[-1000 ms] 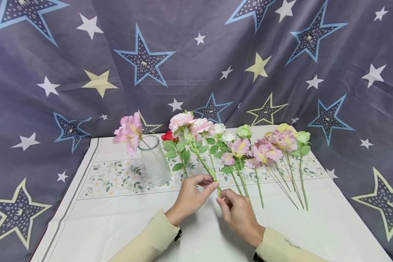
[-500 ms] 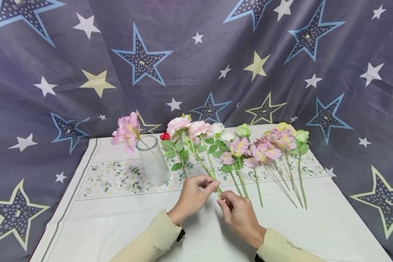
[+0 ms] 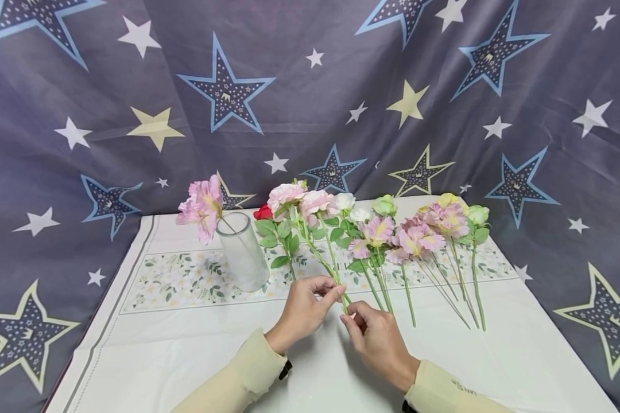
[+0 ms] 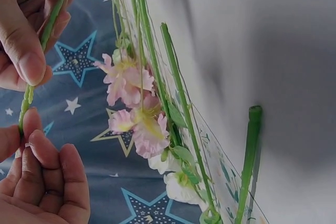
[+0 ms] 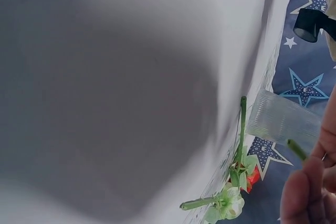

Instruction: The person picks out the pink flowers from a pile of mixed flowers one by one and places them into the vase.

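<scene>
A pink peony (image 3: 285, 195) with paired blooms leans up and left, its green stem (image 3: 320, 258) running down to both hands. My left hand (image 3: 307, 310) pinches this stem between thumb and fingers. Lower down, my right hand (image 3: 377, 338) pinches it near the bottom end, and a cut stem tip (image 5: 296, 149) pokes out beside its fingers in the right wrist view. Left of the hands stands a clear ribbed glass vase (image 3: 244, 258). One pink-and-yellow iris-like flower (image 3: 204, 209) rests in it, tilted over the rim to the left.
A red rose (image 3: 263, 213) lies behind the vase's right side. White roses (image 3: 360, 215), pinkish iris-like flowers (image 3: 417, 240) and a pale green rose (image 3: 477, 216) lie in a row to the right, stems forward. A starry curtain (image 3: 310, 115) hangs behind the white tablecloth (image 3: 175, 355).
Both hands stay on the peony stem with hardly any motion. The head view has shifted very slightly; the vase and the lying flowers keep their places.
</scene>
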Available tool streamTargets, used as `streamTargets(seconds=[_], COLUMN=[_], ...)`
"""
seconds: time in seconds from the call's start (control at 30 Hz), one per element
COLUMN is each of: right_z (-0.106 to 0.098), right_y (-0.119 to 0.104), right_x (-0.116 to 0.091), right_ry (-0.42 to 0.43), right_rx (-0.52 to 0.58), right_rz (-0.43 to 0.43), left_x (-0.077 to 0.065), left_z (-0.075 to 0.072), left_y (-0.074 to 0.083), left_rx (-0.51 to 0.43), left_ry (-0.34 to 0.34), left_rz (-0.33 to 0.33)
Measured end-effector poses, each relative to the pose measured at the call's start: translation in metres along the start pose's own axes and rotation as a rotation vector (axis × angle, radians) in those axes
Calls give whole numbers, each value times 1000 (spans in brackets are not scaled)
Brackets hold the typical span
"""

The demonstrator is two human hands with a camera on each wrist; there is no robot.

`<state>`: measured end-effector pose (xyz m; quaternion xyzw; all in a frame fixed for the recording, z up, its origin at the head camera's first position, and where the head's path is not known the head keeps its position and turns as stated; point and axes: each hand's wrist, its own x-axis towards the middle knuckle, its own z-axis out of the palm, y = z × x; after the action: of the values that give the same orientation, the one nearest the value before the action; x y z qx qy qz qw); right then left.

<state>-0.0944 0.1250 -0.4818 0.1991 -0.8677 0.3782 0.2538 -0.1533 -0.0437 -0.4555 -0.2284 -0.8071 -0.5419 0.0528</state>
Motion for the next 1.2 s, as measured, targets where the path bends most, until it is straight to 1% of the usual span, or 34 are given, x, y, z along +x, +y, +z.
streamTargets(seconds=[0.27, 0.53, 0.7, 0.83, 1.07, 1.2], right_z=[-1, -7, -10, -13, -15, -16], right_y=[1, 4, 8, 11, 14, 16], right_x=[1, 5, 7, 8, 10, 11], right_ry=[-26, -17, -14, 0, 22, 19], right_rx=[42, 46, 33, 22, 16, 7], right_rz=[48, 136, 149, 153, 142, 150], left_x=[-1, 0, 0, 1, 7, 13], left_z=[-3, -8, -13, -19, -31, -40], left_y=[3, 1, 2, 6, 8, 12], left_rx=[18, 28, 47, 70, 101, 112], left_ry=[19, 42, 42, 49, 105, 130], left_rz=[16, 76, 90, 117, 196, 218])
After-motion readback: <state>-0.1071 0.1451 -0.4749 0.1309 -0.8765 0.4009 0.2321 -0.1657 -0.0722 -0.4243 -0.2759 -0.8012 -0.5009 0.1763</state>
